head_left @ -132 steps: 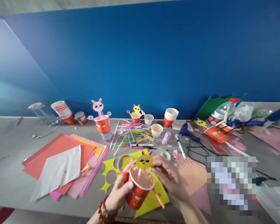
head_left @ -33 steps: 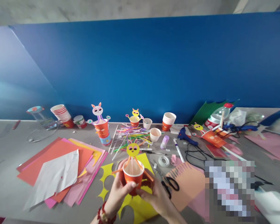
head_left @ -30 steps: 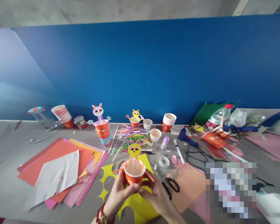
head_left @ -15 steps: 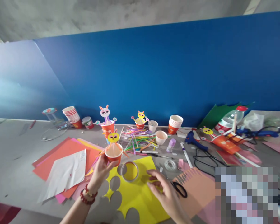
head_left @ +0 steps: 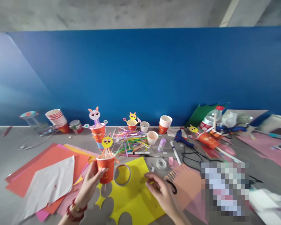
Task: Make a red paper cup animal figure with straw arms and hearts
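My left hand [head_left: 92, 178] is wrapped round an orange paper cup [head_left: 105, 170], held up above the table. From the cup rises a yellow paper animal head [head_left: 107, 142] with ears, on pale orange strips, and orange strips stick out at the sides. My right hand [head_left: 159, 187] hovers over a cut yellow sheet [head_left: 135, 187], fingers loosely bent and apart, holding nothing. Beside the held cup, a roll of tape [head_left: 114, 176] rests on the yellow sheet. Black scissor handles [head_left: 172, 186] show partly behind my right hand.
Behind stand a white-headed cup figure [head_left: 98, 132], a small yellow-headed one [head_left: 132, 125] and a heap of coloured sticks [head_left: 131, 142]. A glue gun [head_left: 183, 139] with a black cable lies at right. Orange sheets [head_left: 32, 168] lie left, stacked cups [head_left: 57, 120] behind.
My left hand has turned the cup more upright, so its orange side now shows. The view has swung right, shifting things left. My right hand stays over the yellow sheet.
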`<state>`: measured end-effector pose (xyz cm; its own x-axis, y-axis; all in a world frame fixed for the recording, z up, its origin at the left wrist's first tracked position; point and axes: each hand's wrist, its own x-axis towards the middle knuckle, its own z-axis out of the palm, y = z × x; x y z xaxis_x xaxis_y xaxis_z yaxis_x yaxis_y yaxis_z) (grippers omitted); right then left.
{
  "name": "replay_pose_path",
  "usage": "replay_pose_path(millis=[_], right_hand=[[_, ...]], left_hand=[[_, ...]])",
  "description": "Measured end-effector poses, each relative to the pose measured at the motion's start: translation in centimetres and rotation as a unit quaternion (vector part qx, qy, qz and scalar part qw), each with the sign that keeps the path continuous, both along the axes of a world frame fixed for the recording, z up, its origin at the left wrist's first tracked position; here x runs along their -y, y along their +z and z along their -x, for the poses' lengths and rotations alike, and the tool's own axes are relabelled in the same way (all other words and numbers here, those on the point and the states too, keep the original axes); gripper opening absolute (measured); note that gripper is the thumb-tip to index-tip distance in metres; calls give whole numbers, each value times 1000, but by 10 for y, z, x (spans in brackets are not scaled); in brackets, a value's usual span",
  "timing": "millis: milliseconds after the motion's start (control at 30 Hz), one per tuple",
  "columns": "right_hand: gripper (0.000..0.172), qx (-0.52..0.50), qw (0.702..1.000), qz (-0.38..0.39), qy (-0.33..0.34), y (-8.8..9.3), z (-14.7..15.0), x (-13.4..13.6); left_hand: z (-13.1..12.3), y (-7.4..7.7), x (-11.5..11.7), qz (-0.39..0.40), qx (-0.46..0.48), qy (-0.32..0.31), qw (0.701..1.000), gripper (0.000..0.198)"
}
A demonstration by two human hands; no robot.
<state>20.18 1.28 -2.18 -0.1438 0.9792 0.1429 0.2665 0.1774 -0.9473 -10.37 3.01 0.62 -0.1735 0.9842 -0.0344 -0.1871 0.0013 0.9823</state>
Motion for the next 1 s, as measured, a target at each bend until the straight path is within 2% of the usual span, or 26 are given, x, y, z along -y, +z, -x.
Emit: replay_pose_path(millis=[133,300,400,533,633,800,900,1000], right_hand=[[36,16,999,4,-37,6,-25,-8],[40,10,994,-7,-105,14,-62,-19],[38,37,994,-13,-104,17,-75,-20],[33,105,986,-40,-122,30,-99,-29],[33,208,958,-72,-182,41,-132,-47],[22,328,906,-59,-261,46,-188,-101],[21,410,868,-42,-278,42,-202,-139],[26,475,838,-21,-266,35,-202,-173]], left_hand=[[-17,0,9,40,16,-17,999,68],[-47,5,21,35,50,-72,995,85],[-62,4,26,36,81,-106,990,96],[-77,4,31,27,98,-105,989,101],[-82,3,34,38,101,-108,988,99],[-84,-4,39,61,138,-100,983,95],[-87,-5,40,68,166,-113,977,95],[-90,-2,42,65,181,-137,972,97]])
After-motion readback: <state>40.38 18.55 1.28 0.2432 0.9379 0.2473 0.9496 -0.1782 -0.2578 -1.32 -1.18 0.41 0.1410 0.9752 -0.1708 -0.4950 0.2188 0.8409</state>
